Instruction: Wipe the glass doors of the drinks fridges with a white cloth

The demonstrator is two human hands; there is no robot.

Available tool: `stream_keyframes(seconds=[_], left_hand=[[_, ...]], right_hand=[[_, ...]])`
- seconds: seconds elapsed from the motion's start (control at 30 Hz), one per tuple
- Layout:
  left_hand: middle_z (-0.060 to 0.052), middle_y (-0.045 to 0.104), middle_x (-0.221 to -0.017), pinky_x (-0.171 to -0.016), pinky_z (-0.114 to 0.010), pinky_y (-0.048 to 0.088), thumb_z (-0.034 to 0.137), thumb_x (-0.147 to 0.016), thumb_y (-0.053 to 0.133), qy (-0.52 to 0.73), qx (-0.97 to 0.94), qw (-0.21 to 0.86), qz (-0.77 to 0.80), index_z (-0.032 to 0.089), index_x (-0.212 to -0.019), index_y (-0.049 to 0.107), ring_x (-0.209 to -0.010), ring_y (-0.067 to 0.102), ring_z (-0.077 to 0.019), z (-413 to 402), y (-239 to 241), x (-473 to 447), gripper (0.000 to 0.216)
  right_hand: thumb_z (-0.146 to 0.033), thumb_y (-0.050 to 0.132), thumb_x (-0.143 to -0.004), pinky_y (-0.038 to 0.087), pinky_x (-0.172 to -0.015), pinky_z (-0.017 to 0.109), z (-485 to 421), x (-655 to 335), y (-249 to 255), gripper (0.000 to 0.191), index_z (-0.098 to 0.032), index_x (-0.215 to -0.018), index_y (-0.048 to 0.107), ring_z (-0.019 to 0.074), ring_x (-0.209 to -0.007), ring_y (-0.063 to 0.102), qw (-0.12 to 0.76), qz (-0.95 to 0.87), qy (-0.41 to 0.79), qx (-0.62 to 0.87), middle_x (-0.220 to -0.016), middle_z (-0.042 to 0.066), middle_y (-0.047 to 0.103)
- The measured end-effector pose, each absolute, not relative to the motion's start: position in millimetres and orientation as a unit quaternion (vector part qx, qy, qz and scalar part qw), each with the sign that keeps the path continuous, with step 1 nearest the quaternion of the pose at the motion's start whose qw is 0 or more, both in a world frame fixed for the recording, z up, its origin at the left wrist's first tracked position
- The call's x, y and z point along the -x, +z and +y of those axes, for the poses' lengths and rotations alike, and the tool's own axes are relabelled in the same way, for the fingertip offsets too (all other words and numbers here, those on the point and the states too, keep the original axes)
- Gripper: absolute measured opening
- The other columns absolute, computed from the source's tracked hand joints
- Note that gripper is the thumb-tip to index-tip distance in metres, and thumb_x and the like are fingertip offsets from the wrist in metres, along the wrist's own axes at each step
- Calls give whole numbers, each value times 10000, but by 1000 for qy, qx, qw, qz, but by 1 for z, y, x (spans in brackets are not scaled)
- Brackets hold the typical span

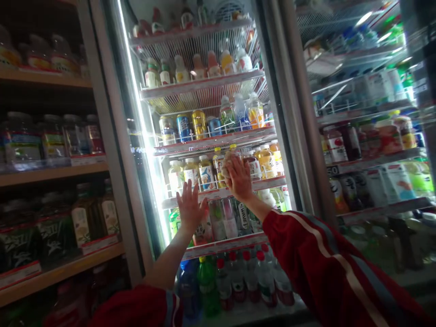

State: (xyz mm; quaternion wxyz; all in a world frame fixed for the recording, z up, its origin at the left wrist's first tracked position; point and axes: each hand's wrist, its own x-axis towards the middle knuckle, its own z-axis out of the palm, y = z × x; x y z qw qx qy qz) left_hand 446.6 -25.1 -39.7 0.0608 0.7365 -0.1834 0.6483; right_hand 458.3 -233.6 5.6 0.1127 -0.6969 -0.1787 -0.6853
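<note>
My right hand (240,180) is pressed over a crumpled beige cloth (227,161), which shows past the fingertips at the height of the drink shelf with yellow-capped bottles (267,162). Fingers spread, my left hand (191,208) is lower and to the left, held up flat and holding nothing. Both hands are in front of a lit drinks fridge (213,194); faint reflections suggest a glass door between them and the bottles. Whether the left palm touches the glass I cannot tell. Red sleeves with pale stripes cover both arms.
Bottles and cans (199,125) fill several wire shelves inside the fridge, with red-capped bottles (260,277) at the bottom. Wooden shelves (57,175) of drinks stand on the left. To the right, beyond a metal frame (301,100), is another glass-fronted fridge (374,165).
</note>
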Motion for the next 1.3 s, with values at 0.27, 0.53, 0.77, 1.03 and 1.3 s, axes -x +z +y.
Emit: stream_keyframes(seconds=[0.27,0.53,0.77,1.03,1.3], left_hand=[[-141,408,-1432,-1136,-481,152,297,-911,393,658,-711,75,-235,158,-1378,368,-1361,316,-232,-43,-24,-436,488],[-110,507,-1352,-1157,-473,91,310,-920,378,611,-738,91,-273,177,-1363,387,-1300,406,-223,-92,-2,-435,463],[-150,460,-1380,-1154,-499,38,356,-858,510,622,-741,4,-253,155,-1284,474,-1323,361,-273,-100,8,-437,473],[-133,441,-1410,-1146,-499,-28,298,-900,409,653,-723,7,-225,173,-1333,433,-1347,345,-245,-38,6,-444,451],[-142,423,-1421,-1145,-484,-11,345,-895,442,609,-735,-52,-293,165,-1349,410,-1362,315,-235,-65,-20,-442,490]], right_hand=[[-261,491,-836,128,-1139,490,-198,-453,-5,617,-141,-1412,305,214,-1407,202,61,-303,-632,711,-1479,135,330],[-436,524,-802,130,-1130,515,-238,-456,-16,823,-113,-1457,142,260,-1401,208,81,-309,-636,703,-1488,180,286],[-307,379,-865,192,-1128,496,-251,-460,-30,674,-156,-1469,121,236,-1406,194,111,-279,-695,654,-1520,121,223],[-320,351,-892,182,-1137,468,-245,-459,-31,560,-165,-1422,258,218,-1394,233,102,-232,-682,686,-1469,118,335],[-330,353,-904,140,-1141,483,-244,-458,-32,521,-173,-1398,306,217,-1398,228,71,-233,-687,684,-1450,112,380]])
